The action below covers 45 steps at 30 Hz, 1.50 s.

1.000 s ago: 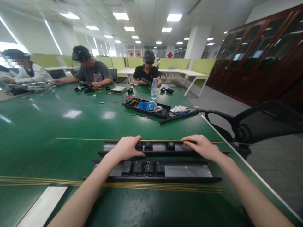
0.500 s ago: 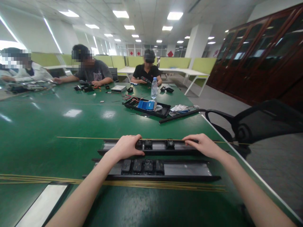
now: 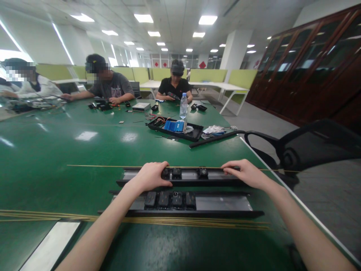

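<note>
A long black-edged metal channel (image 3: 189, 175) lies across the table in front of me, with several black socket-like blocks in it. My left hand (image 3: 152, 175) spans the channel near its left part, thumb on the near wall and fingers over the far edge. A thin brass-coloured rod (image 3: 98, 166) runs along the channel's far edge and sticks out past both ends. Toward the channel's right end, my right hand (image 3: 239, 172) pinches the rod at that edge; its fingertips are partly hidden. Closer to me, a second channel (image 3: 222, 202) holds several similar blocks (image 3: 163, 199).
Several more brass rods (image 3: 197, 222) lie nearest me. A pale panel (image 3: 52, 244) is at lower left. Farther off are a black tray (image 3: 194, 132) with blue packs, a water bottle (image 3: 183, 107), gloves (image 3: 214, 131) and a black strip (image 3: 211, 139). Three people sit beyond; a chair (image 3: 321, 143) stands right.
My right hand has slid slightly to the right along the far edge of the channel. My left hand stays in place on the channel.
</note>
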Each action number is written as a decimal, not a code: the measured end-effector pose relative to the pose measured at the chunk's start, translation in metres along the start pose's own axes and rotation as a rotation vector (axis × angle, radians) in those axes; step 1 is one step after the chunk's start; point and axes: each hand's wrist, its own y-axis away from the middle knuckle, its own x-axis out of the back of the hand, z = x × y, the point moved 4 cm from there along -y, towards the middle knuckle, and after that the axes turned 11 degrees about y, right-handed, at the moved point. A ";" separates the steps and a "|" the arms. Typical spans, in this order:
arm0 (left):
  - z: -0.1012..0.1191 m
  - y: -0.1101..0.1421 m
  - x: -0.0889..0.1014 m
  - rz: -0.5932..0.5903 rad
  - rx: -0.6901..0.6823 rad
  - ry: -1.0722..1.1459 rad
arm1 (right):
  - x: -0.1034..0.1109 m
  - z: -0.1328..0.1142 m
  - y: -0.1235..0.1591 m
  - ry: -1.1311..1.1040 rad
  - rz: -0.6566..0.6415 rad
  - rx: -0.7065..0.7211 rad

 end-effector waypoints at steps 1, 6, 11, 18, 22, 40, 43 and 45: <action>0.000 0.000 0.000 -0.002 0.002 0.001 | 0.001 0.000 0.000 -0.001 -0.001 -0.002; 0.000 0.000 0.000 -0.002 0.002 0.004 | 0.003 -0.002 0.001 0.010 -0.007 0.001; 0.001 0.000 0.000 -0.001 0.003 0.001 | 0.006 0.002 0.003 0.016 -0.005 -0.018; -0.001 0.000 -0.001 0.017 -0.005 -0.006 | 0.009 0.001 0.004 0.014 -0.028 -0.025; -0.002 -0.001 -0.001 0.015 0.004 0.002 | 0.009 0.002 0.005 0.013 -0.038 -0.030; -0.004 -0.002 0.000 0.009 0.053 0.032 | 0.013 0.007 0.007 0.011 -0.061 -0.046; -0.005 -0.002 0.000 0.022 0.046 0.045 | 0.013 0.007 0.007 0.006 -0.059 -0.048; -0.005 -0.002 0.000 0.029 0.042 0.054 | 0.013 0.007 0.007 0.004 -0.061 -0.053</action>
